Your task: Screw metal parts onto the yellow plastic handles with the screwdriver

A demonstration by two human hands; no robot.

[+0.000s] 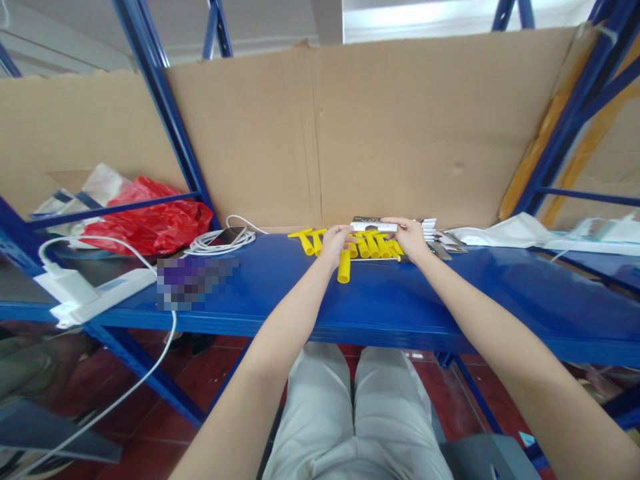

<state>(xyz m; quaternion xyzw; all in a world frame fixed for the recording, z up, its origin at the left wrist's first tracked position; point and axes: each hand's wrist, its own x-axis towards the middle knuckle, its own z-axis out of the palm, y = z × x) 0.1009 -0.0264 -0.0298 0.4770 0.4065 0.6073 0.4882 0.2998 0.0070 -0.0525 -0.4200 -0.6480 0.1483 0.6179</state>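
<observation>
A small flat white box with a dark printed top (374,225) is held level between my two hands near the cardboard wall. My left hand (336,247) is closed at the box's left end. My right hand (411,239) grips its right end, fingers along the edge. Beneath and around them, several yellow T-shaped plastic pieces (373,247) lie in a row on the blue shelf. One yellow tube end (344,268) sticks out toward me below my left hand; I cannot tell whether that hand touches it. Several flat white packets (431,233) lie just right of my right hand.
Cardboard (400,127) closes off the back of the blue shelf (280,287). On the left are a red plastic bag (150,217), a coiled white cable (217,243), a power strip (115,290) and a blurred-out item (193,280). A white bag (505,232) lies on the right.
</observation>
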